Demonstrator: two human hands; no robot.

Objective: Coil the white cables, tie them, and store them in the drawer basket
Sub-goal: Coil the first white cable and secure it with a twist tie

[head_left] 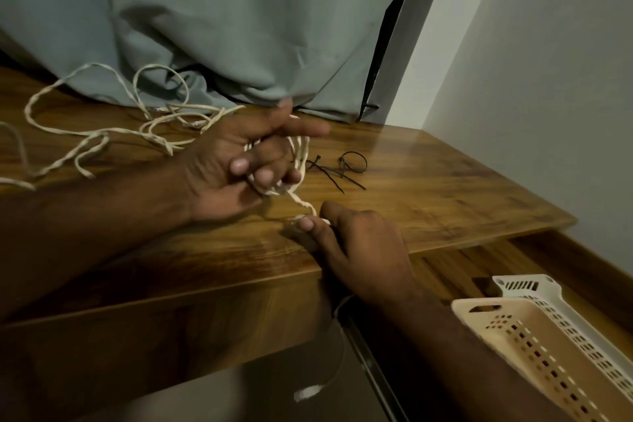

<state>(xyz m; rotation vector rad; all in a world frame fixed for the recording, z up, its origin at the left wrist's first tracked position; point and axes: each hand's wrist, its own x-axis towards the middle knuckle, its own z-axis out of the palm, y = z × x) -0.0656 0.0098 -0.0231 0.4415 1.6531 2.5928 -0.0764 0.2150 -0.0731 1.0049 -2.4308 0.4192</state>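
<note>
white cable (pixel 297 161): partly coiled, rest sprawls loose on desk | basket (pixel 534 336): cream, perforated, in open drawer

Head view, looking down, close over desk (pixel 428 181).

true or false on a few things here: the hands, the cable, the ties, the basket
1. The left hand holds loops of white cable. True.
2. The right hand is in the basket. False: it pinches the cable on the table.
3. The black ties lie on the table. True.
4. A coil already lies in the basket. False: none shows there.
5. All the cable is coiled. False: loose cable sprawls to the left.
</note>
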